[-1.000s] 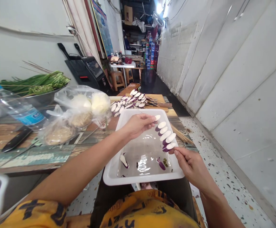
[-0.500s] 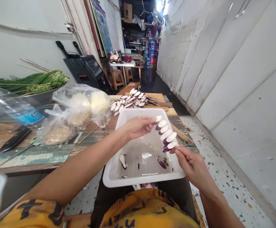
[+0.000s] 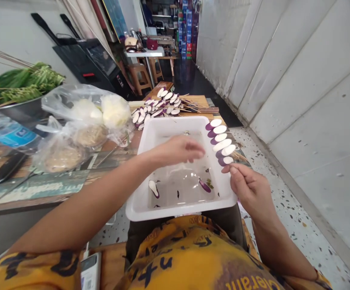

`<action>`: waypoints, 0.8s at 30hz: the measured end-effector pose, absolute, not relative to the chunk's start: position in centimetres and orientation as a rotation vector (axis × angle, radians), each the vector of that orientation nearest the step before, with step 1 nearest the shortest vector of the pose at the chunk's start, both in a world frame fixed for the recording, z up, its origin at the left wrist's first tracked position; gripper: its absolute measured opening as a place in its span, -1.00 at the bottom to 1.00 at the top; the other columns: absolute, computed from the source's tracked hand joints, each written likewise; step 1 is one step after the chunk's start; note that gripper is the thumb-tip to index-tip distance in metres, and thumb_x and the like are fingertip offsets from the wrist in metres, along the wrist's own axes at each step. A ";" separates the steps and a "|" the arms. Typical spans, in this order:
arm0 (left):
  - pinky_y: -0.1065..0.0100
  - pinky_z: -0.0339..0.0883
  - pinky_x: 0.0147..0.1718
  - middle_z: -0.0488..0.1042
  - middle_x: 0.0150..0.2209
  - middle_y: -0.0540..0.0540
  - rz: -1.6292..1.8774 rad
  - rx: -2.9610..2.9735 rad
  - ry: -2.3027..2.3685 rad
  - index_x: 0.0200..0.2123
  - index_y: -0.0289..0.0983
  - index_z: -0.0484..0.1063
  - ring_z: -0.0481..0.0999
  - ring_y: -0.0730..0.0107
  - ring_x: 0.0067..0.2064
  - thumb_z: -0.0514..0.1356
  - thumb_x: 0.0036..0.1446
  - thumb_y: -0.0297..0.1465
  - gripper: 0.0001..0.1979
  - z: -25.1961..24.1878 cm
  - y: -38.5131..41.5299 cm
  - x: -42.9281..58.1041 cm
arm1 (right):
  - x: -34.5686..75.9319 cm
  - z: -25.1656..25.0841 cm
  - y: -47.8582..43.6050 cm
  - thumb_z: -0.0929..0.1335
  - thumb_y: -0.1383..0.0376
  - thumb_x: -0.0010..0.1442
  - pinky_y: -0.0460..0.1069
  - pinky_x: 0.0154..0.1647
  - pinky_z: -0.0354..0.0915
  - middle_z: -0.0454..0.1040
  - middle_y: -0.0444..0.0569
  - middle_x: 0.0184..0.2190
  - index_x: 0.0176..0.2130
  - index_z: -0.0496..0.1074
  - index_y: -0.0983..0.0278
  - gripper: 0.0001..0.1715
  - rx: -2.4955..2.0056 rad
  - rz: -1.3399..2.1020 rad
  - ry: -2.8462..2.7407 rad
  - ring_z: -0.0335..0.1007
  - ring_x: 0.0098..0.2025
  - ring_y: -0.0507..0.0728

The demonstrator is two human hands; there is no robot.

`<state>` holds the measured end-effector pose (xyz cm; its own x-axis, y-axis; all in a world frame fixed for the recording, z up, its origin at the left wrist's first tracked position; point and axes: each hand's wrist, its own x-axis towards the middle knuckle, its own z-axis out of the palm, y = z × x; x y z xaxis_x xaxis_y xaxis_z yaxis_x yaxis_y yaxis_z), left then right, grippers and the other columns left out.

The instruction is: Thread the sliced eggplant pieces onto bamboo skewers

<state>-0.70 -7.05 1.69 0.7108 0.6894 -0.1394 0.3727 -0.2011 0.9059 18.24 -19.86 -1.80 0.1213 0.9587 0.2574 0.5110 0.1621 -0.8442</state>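
Note:
My right hand pinches the lower end of an eggplant skewer, a row of several white slices with purple skin, raised at the right rim of the white plastic tub. My left hand hovers over the tub, a little blurred, its fingers stretched out and apart from the skewer. Shallow water in the tub holds a cut eggplant piece with white flesh at the left, a purple eggplant piece and small green scraps at the right.
Behind the tub lies a pile of eggplant skewers. On the table at left are bagged food, a black-handled knife, a water bottle and a bowl of green vegetables. A white wall rises at right.
My left hand has let go of the skewer's upper end and drawn back over the tub. The skewer, in my right hand, has moved right and stands more upright. The view has tilted down.

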 end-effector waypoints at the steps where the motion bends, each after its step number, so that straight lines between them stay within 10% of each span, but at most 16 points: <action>1: 0.44 0.25 -0.34 0.55 -0.31 -0.05 0.214 1.962 0.756 -0.25 -0.29 0.54 0.44 0.49 -0.36 0.21 0.05 -0.33 -0.78 1.6 -7.4 -0.5 | 18.2 -1.8 -19.9 0.21 0.18 0.29 -0.11 -0.62 0.00 0.10 -0.25 -0.70 -0.25 0.43 0.28 -0.71 -1.471 0.627 -1.493 0.02 -0.65 -0.04; 24: 0.36 0.19 -0.37 0.51 -0.44 -0.09 -0.880 2.385 0.865 -0.48 -0.26 0.53 0.38 0.34 -0.44 0.30 -0.18 -0.39 -0.90 2.5 -7.5 -3.6 | 18.1 -1.3 -19.9 0.23 0.13 0.27 -0.12 -0.67 -0.09 0.05 -0.25 -0.72 -0.29 0.43 0.28 -0.68 -1.513 0.660 -1.471 -0.07 -0.68 -0.06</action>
